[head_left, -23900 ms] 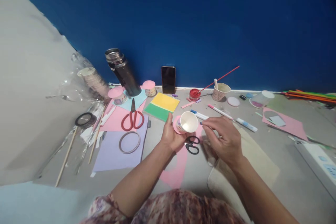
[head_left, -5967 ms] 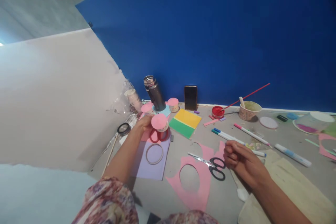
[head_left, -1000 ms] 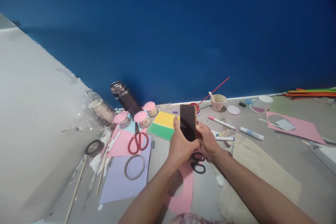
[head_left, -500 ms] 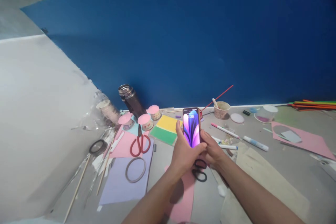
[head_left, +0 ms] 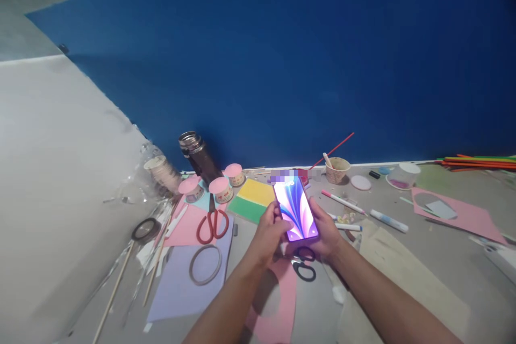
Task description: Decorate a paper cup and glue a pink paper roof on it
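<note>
A smartphone (head_left: 297,209) with a lit purple, blue and white screen is held upright between my two hands, tilted a little to the left. My left hand (head_left: 271,231) grips its left edge, with the thumb over the lower left of the screen. Along the right and lower side, my right hand (head_left: 324,232) is wrapped round the phone. Just below it lie black-handled scissors (head_left: 304,266), their blades partly hidden. Under my left wrist is pink paper (head_left: 278,301) with a round hole. Red-handled scissors (head_left: 213,226) lie left of my hands.
A dark thermos (head_left: 200,158) stands at the back beside several small cups with pink tops (head_left: 221,188). Lilac paper (head_left: 177,285) carries a grey tape ring (head_left: 205,264). At right are a paper cup (head_left: 337,170), markers (head_left: 389,221) and beige paper (head_left: 407,274). A blue wall (head_left: 306,64) rises behind.
The phone has come lower and closer and now leans left, showing more of its screen. My left thumb has moved onto the screen's lower left; my right hand has shifted down its side.
</note>
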Action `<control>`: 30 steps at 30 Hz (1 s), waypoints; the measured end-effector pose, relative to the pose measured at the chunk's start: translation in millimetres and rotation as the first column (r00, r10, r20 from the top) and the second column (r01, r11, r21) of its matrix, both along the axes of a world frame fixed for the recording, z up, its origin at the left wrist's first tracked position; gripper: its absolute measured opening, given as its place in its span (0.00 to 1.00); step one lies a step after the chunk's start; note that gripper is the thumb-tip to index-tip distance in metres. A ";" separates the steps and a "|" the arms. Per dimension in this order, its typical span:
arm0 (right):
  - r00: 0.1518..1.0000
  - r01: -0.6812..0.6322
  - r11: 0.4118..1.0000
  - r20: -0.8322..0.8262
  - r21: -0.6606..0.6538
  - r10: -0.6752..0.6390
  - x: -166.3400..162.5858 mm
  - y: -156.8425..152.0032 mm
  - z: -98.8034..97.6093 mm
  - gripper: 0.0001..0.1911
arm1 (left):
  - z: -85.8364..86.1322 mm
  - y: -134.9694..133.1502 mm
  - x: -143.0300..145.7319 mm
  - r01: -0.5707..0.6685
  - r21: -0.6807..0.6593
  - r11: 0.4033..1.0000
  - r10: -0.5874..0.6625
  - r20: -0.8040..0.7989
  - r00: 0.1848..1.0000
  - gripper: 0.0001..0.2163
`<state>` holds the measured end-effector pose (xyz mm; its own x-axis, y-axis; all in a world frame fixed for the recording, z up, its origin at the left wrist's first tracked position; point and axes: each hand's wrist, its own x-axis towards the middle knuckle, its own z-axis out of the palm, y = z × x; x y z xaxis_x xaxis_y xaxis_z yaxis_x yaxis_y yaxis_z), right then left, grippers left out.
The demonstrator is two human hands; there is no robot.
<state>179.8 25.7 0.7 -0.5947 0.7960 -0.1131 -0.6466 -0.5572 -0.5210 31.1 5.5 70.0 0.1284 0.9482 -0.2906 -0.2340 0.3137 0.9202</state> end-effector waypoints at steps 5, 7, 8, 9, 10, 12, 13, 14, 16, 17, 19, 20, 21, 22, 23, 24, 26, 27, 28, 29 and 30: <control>1.000 -0.020 0.999 -0.013 0.029 0.021 -1.7 -0.9 1.6 0.36 | -4.2 17.2 -3.4 -0.023 -0.104 0.994 0.036 0.125 0.991 0.23; 0.999 -0.039 0.999 -0.023 0.036 0.040 -0.8 -1.1 5.3 0.38 | -2.7 18.7 -9.8 -0.016 -0.133 0.991 0.047 0.235 0.971 0.28; 0.999 -0.037 0.999 -0.027 0.036 0.038 -0.4 -1.3 7.1 0.38 | -2.1 17.8 -13.3 -0.014 -0.145 0.989 0.056 0.284 0.957 0.28; 0.999 -0.037 0.999 -0.032 0.034 0.038 -0.2 -1.6 8.7 0.39 | -1.9 16.1 -16.5 -0.015 -0.153 0.988 0.064 0.322 0.945 0.28; 0.998 -0.039 0.999 -0.040 0.031 0.040 -0.2 -2.0 9.9 0.39 | -2.2 14.0 -19.3 -0.013 -0.161 0.987 0.069 0.345 0.936 0.28; 0.996 -0.055 0.998 -0.067 0.020 0.056 -0.8 -2.9 11.1 0.43 | -4.3 9.9 -23.0 -0.017 -0.186 0.982 0.086 0.371 0.925 0.28; 0.994 -0.072 0.997 -0.077 0.014 0.073 -1.0 -3.3 11.3 0.45 | -5.7 8.4 -24.0 -0.025 -0.197 0.980 0.099 0.379 0.920 0.28; 0.993 -0.087 0.996 -0.083 0.009 0.087 -1.1 -3.6 11.3 0.47 | -7.3 7.3 -24.4 -0.033 -0.206 0.978 0.111 0.384 0.917 0.28; 0.992 -0.090 0.996 -0.088 0.004 0.090 -0.8 -3.8 10.8 0.50 | -10.1 6.5 -24.1 -0.041 -0.218 0.975 0.124 0.382 0.916 0.27; 0.992 -0.087 0.996 -0.089 0.002 0.087 -0.4 -3.7 10.5 0.51 | -11.3 6.6 -23.6 -0.041 -0.219 0.975 0.123 0.379 0.917 0.27; 0.992 -0.090 0.996 -0.094 -0.004 0.089 0.4 -3.5 10.1 0.52 | -13.3 6.9 -22.5 -0.040 -0.216 0.976 0.121 0.375 0.919 0.26; 0.991 -0.090 0.996 -0.099 -0.009 0.088 0.7 -3.5 10.1 0.53 | -14.3 7.0 -22.1 -0.044 -0.216 0.975 0.124 0.374 0.919 0.26; 0.991 -0.091 0.996 -0.102 -0.012 0.089 0.8 -3.5 10.2 0.54 | -15.3 7.0 -21.8 -0.049 -0.214 0.975 0.129 0.376 0.917 0.25; 0.991 -0.092 0.996 -0.101 -0.013 0.090 0.8 -3.7 10.5 0.54 | -16.5 6.9 -21.7 -0.055 -0.215 0.975 0.136 0.379 0.916 0.25; 0.991 -0.090 0.996 -0.099 -0.011 0.089 0.6 -3.9 10.8 0.54 | -17.7 6.8 -21.8 -0.060 -0.218 0.974 0.142 0.380 0.914 0.24; 0.992 -0.087 0.996 -0.096 -0.010 0.085 0.4 -4.1 11.0 0.53 | -19.0 6.6 -21.9 -0.064 -0.222 0.973 0.147 0.382 0.913 0.24; 0.993 -0.069 0.998 -0.095 -0.010 0.067 -0.3 -4.3 11.2 0.52 | -21.1 6.5 -22.3 -0.066 -0.227 0.972 0.152 0.386 0.910 0.23; 0.994 -0.057 0.998 -0.098 -0.012 0.056 -0.7 -4.2 10.9 0.52 | -21.9 6.5 -22.4 -0.067 -0.229 0.971 0.154 0.388 0.909 0.23; 0.994 -0.050 0.999 -0.100 -0.012 0.048 -0.9 -4.0 10.4 0.51 | -22.2 6.6 -22.4 -0.067 -0.232 0.970 0.156 0.391 0.907 0.24; 0.994 -0.050 0.999 -0.101 -0.010 0.049 -1.0 -3.7 9.7 0.51 | -22.1 6.7 -22.3 -0.066 -0.234 0.970 0.157 0.394 0.906 0.24; 0.993 -0.052 0.999 -0.102 -0.006 0.051 -0.9 -3.2 8.7 0.50 | -21.6 6.8 -22.0 -0.066 -0.238 0.969 0.159 0.395 0.905 0.24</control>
